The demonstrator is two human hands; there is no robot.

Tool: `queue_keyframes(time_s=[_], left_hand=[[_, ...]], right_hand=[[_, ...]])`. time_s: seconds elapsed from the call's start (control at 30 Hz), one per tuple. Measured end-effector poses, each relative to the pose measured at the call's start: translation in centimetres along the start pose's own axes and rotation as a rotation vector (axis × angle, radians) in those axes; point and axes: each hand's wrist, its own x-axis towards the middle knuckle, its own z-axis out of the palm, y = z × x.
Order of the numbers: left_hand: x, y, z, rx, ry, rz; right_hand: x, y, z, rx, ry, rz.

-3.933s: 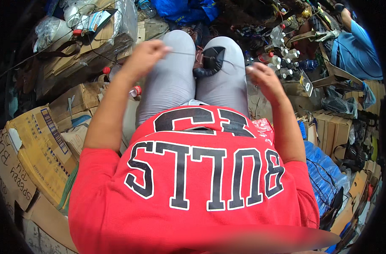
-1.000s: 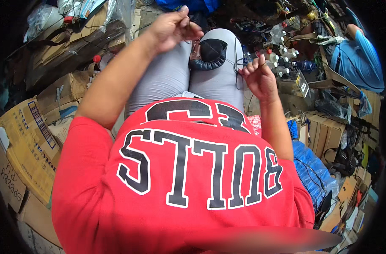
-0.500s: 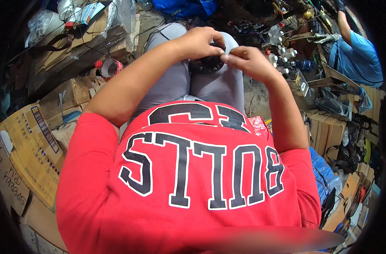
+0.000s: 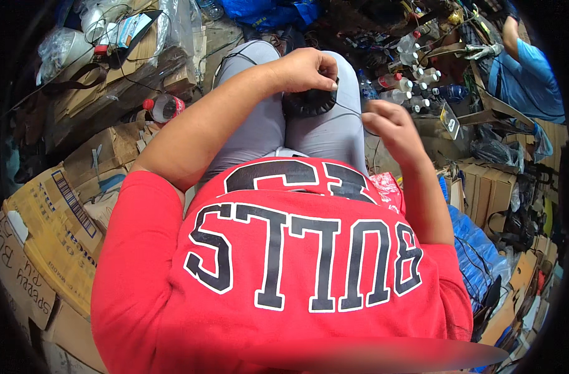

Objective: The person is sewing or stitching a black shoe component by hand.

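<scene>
A round black thing with a ridged rim (image 4: pixel 310 106) rests on my lap between my thighs; its kind is unclear. My left hand (image 4: pixel 306 70) is closed over its upper edge, thumb and fingers pinched together, and hides part of it. From its right side a thin black cord (image 4: pixel 348 110) stretches across my right thigh. The cord's other end runs to my right hand (image 4: pixel 393 128), raised beside my right knee with its fingers curled and pinched on it. That hand is slightly blurred.
Several plastic bottles (image 4: pixel 415 87) stand beyond my right hand. A lying bottle (image 4: pixel 164 108) and cardboard (image 4: pixel 53 230) are at my left. Another person in a blue shirt (image 4: pixel 527 81) sits at the far right. Blue plastic sheeting (image 4: pixel 474 249) lies by my right elbow.
My right hand has moved away from my left, rightward and nearer to me, drawing the cord out between them. My left hand stays by the round black thing.
</scene>
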Motion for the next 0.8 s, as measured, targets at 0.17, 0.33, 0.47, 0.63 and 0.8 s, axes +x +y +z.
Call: queue_keyframes(time_s=[0.17, 0.33, 0.47, 0.63, 0.8], left_hand=[[-0.2, -0.3, -1.7, -0.203, -0.129, -0.083], [-0.4, 0.3, -2.0, -0.272, -0.206, -0.143], [-0.4, 0.5, -2.1, -0.279, -0.217, -0.144], [-0.3, 0.1, -2.0, -0.274, -0.217, -0.196], [-0.2, 0.3, -1.9, -0.243, -0.216, -0.228]], right_hand=[[-0.6, -1.3, -1.5, 0.086, 0.109, -0.003], [0.6, 0.0, 0.3, -0.429, 0.122, -0.116], [1.3, 0.9, 0.6, -0.479, 0.122, -0.116], [1.6, 0.5, 0.6, -0.505, 0.122, -0.083], [1.7, -0.1, 0.9, -0.547, 0.113, -0.063]])
